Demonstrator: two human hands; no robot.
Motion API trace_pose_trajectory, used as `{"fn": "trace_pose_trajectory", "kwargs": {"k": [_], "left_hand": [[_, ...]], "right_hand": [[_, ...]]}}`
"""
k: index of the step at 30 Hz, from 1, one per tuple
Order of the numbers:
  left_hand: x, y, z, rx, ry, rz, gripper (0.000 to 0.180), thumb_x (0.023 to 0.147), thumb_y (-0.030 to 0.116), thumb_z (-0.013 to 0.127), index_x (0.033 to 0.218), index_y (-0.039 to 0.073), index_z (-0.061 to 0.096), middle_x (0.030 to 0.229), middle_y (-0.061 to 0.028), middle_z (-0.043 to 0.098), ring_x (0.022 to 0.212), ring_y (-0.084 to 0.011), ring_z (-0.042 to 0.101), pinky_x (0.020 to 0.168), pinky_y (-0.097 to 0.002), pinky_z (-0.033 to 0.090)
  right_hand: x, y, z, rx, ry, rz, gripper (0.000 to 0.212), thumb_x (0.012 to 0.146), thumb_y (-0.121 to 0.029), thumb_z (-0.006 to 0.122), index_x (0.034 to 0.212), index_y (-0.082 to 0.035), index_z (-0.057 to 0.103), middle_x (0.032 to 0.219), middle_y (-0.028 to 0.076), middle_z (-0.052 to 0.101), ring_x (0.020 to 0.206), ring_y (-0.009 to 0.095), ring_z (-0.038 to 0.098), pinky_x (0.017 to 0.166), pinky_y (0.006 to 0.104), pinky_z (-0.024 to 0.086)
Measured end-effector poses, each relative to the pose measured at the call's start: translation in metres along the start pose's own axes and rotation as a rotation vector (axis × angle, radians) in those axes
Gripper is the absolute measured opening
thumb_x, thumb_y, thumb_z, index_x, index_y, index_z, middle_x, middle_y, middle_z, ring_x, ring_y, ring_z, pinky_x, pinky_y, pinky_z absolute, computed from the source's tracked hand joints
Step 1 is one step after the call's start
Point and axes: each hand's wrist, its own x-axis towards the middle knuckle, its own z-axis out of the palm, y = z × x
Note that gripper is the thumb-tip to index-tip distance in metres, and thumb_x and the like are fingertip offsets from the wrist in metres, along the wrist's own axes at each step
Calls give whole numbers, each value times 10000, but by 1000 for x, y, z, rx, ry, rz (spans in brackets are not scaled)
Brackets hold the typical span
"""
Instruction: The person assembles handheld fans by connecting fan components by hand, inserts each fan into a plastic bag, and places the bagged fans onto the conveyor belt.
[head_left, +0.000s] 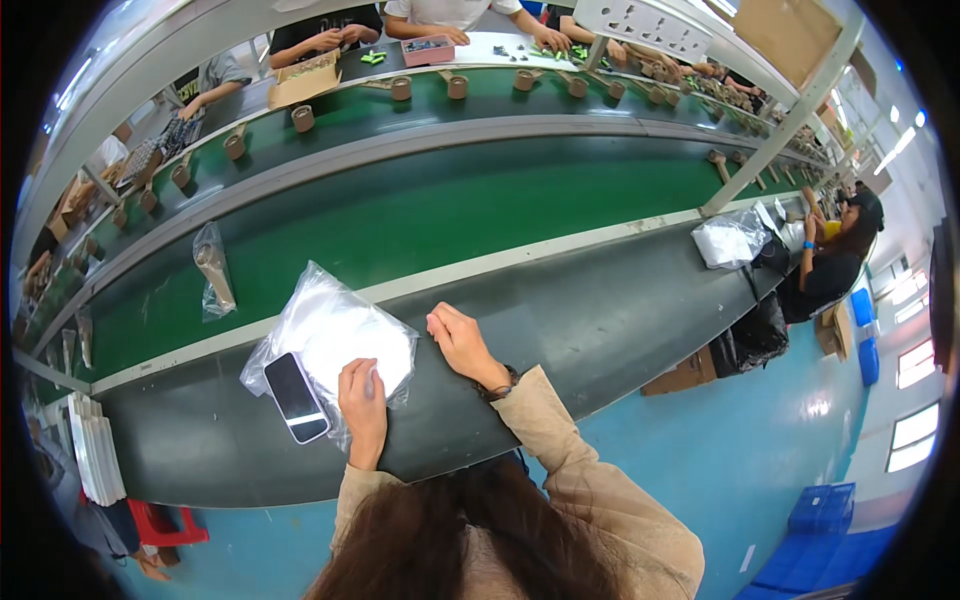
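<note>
My left hand (363,405) rests on the near right part of a stack of clear plastic bags (335,325), its fingers curled in and nothing showing in them. To its right my right hand (462,342) lies on the dark work surface (560,340), closed in a loose fist just beyond the bags' edge. No object sticks out of that fist. A phone (296,398) with a dark screen and a pale case lies tilted on the near left part of the bags, apart from my left hand.
A bagged brown part (212,270) lies on the green conveyor belt (400,215). Brown round parts (457,87) line the far belt, where several people work. White packs (95,450) stand at the left end. A white bag (730,240) and a person (835,245) are at right.
</note>
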Motion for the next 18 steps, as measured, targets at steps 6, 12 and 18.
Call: {"fn": "trace_pose_trajectory", "kwargs": {"k": [6,12,18], "left_hand": [[-1,-1,0,-10,-3,0,191,791,-53,612,970,0,653,991,-134,620,926,-307,602,809,-376,479],[1,0,0,-24,-15,-3,178,796,-49,614,966,-8,646,992,-144,618,926,-312,606,815,-366,476],[0,-1,1,-41,-7,-3,179,793,-56,612,960,-4,647,983,-143,619,921,-312,606,813,-366,476]], "right_hand": [[1,-8,-4,-5,7,9,258,952,-141,535,760,28,558,707,135,536,607,302,520,557,364,410],[-1,0,-1,12,-1,29,324,961,-159,530,709,44,551,655,138,534,562,291,509,538,364,400],[-2,5,0,10,10,59,363,975,-144,492,682,64,540,629,136,531,536,242,503,534,341,398]]}}
